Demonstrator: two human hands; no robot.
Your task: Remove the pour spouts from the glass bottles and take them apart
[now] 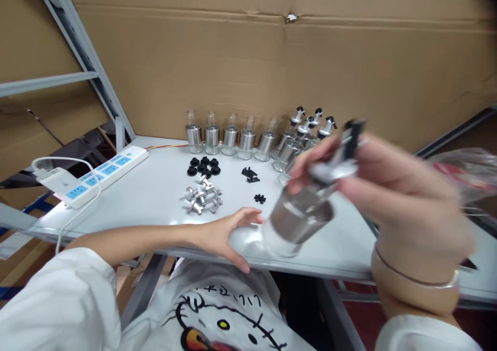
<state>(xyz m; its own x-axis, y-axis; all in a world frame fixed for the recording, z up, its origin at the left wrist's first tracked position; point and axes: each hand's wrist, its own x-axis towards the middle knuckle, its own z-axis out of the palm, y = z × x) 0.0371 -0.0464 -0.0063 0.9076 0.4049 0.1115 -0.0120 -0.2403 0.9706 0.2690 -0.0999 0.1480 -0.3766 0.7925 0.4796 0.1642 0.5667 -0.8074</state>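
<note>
My right hand [404, 201] grips the silver-and-black pourer top of a glass bottle with a metal sleeve [301, 216]; the bottle is tilted, blurred and low over the front of the table. Beside its base, my left hand [229, 234] rests near the table's front edge with fingers spread, holding nothing. Farther back lie a pile of silver pourer parts [204, 195], a group of black stoppers [203, 166], some black clips [250, 174] and several tiny black pieces [260, 199].
Open-topped sleeved bottles [231, 136] line the table's back edge, with several pourer-topped bottles [305, 128] at their right. A white power strip [106, 177] with a cable lies at the left. A plastic bag [466, 172] is at the right. Cardboard [233, 56] stands behind.
</note>
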